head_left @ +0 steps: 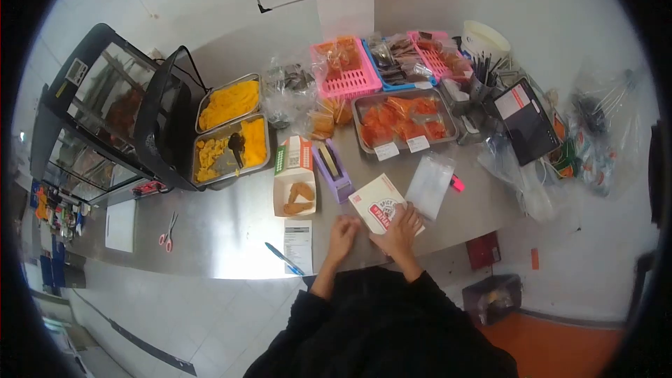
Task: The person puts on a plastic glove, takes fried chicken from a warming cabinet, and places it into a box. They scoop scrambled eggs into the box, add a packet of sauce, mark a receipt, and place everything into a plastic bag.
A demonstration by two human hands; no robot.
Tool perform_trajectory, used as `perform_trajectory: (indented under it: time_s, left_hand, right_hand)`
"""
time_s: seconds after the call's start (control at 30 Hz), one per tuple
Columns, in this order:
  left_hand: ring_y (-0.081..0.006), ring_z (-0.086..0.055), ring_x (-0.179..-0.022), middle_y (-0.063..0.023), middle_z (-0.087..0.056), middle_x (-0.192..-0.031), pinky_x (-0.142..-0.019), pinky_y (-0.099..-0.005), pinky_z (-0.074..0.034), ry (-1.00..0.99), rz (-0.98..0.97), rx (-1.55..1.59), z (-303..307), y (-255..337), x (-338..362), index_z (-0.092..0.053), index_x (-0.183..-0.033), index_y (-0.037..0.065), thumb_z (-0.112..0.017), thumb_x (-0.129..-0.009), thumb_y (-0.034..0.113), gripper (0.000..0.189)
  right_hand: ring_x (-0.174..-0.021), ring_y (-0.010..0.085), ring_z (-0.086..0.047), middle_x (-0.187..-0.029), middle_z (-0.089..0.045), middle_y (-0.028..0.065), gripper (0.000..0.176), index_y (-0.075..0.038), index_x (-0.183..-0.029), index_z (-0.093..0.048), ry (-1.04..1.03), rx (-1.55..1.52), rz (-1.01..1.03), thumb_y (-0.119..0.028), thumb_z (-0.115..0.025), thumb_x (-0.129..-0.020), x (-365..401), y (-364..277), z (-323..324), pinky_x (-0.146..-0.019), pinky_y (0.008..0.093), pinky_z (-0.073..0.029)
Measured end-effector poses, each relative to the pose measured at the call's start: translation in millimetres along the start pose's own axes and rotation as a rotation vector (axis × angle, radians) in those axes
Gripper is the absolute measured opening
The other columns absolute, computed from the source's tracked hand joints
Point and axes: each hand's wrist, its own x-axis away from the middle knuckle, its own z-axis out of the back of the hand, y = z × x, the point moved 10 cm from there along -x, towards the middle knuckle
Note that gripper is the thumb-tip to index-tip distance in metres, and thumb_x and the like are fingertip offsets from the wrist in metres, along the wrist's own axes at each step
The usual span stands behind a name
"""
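Note:
A white cardboard food box with red and black print lies closed on the metal counter. My right hand rests on its near right part, fingers across the lid and thumb at the near edge. Just off the box's left corner, my left hand is curled closed; what its fingers hold, if anything, is hidden. A purple tape dispenser stands behind my left hand. To its left, an open carton contains pieces of fried chicken. Clear plastic bags lie right of the box.
A receipt and a blue pen lie at the front edge, scissors farther left. Behind are trays of yellow food, a tray of red sauce packets and pink baskets. A display warmer stands left, a tablet right.

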Motion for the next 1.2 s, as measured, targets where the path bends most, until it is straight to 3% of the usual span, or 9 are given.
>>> perform_trajectory:
  time_s: [0.03, 0.23, 0.43, 0.53, 0.6, 0.73, 0.83, 0.97, 1.2]
  left_hand:
    - [-0.0131, -0.048, -0.079, -0.0066, -0.056, -0.076, -0.07, -0.0248, -0.04, -0.177, 0.289, 0.192, -21, -10, 8, -0.061, -0.076, 0.002, -0.058, -0.08, 0.025, 0.024]
    - [-0.0223, -0.056, -0.071, -0.0099, -0.058, -0.069, -0.067, -0.032, -0.043, -0.419, 0.383, -0.081, -38, -29, 1, -0.063, -0.074, 0.002, -0.058, -0.08, 0.028, 0.027]
    - [-0.0312, -0.058, -0.078, -0.0133, -0.061, -0.081, -0.066, -0.041, -0.044, -0.425, 0.173, -0.609, -32, -13, -5, -0.064, -0.074, 0.008, -0.056, -0.079, 0.032, 0.026]
    - [-0.0332, -0.057, -0.076, -0.0153, -0.059, -0.078, -0.066, -0.0409, -0.044, -0.318, 0.01, -0.53, -4, -9, -12, -0.062, -0.08, 0.005, -0.055, -0.079, 0.028, 0.024]
    - [-0.0361, -0.055, -0.074, -0.0183, -0.057, -0.076, -0.067, -0.0421, -0.043, 0.189, -0.009, -0.48, 77, 28, -27, -0.058, -0.087, 0.002, -0.055, -0.079, 0.023, 0.022]
    - [-0.0388, -0.054, -0.075, -0.0227, -0.056, -0.078, -0.068, -0.0431, -0.044, 0.57, -0.136, -1.119, 182, 30, -54, -0.054, -0.092, 0.001, -0.051, -0.079, 0.016, 0.02]
    - [-0.0401, -0.054, -0.079, -0.024, -0.056, -0.083, -0.07, -0.0434, -0.044, 0.049, 0.378, -0.756, 196, -54, -69, -0.054, -0.094, 0.0, -0.047, -0.081, 0.013, 0.019]
    - [-0.0407, -0.054, -0.079, -0.0242, -0.057, -0.085, -0.068, -0.044, -0.044, 0.135, 0.116, -0.644, 194, 27, -62, -0.054, -0.093, -0.001, -0.043, -0.083, 0.01, 0.019]
    - [-0.0416, -0.054, -0.075, -0.0258, -0.055, -0.082, -0.066, -0.0453, -0.042, -0.25, -0.023, -0.358, 74, 104, -42, -0.054, -0.091, -0.002, -0.042, -0.082, 0.009, 0.019]
  right_hand:
    - [-0.113, 0.042, -0.027, -0.121, -0.03, 0.0263, 0.089, -0.003, -0.115, -0.033, 0.026, -0.013, 0.018, -0.036, -0.076, -0.044, -1, -1, 1, -0.093, 0.0525, -0.019]
    - [-0.114, 0.0426, -0.026, -0.122, -0.029, 0.0264, 0.092, -0.002, -0.116, -0.032, -0.079, 0.027, -0.015, -0.039, -0.076, -0.044, -1, 1, -3, -0.093, 0.0536, -0.018]
    - [-0.113, 0.0436, -0.026, -0.121, -0.029, 0.026, 0.095, -0.003, -0.117, -0.029, -0.068, 0.012, 0.019, -0.039, -0.077, -0.043, 0, 4, -8, -0.092, 0.0546, -0.018]
    - [-0.115, 0.044, -0.025, -0.123, -0.027, 0.0261, 0.099, -0.004, -0.12, -0.028, -0.108, 0.013, 0.003, -0.037, -0.077, -0.041, 0, 5, -10, -0.094, 0.0546, -0.017]
    - [-0.117, 0.0423, -0.025, -0.123, -0.029, 0.0238, 0.1, -0.005, -0.12, -0.027, -0.123, -0.038, 0.02, -0.037, -0.078, -0.04, -2, 7, -11, -0.096, 0.0551, -0.015]
    - [-0.123, 0.0376, -0.023, -0.127, -0.031, 0.0194, 0.104, -0.005, -0.121, -0.027, -0.305, -0.12, 0.102, -0.037, -0.08, -0.037, -9, 4, -8, -0.1, 0.056, -0.01]
    - [-0.126, 0.0371, -0.019, -0.13, -0.029, 0.0196, 0.116, -0.005, -0.126, -0.022, -0.443, 0.013, 0.211, -0.041, -0.082, -0.034, -10, 9, -22, -0.1, 0.0584, -0.006]
    - [-0.127, 0.0347, -0.018, -0.132, -0.028, 0.0194, 0.114, -0.006, -0.129, -0.021, -0.501, -0.035, 0.234, -0.047, -0.081, -0.04, -14, 3, -15, -0.101, 0.0552, -0.01]
    - [-0.114, 0.0237, -0.039, -0.121, -0.04, 0.0162, 0.086, -0.003, -0.129, -0.018, -0.304, -1.269, -0.253, -0.038, -0.069, -0.071, -70, 6, 6, -0.09, 0.0353, -0.036]
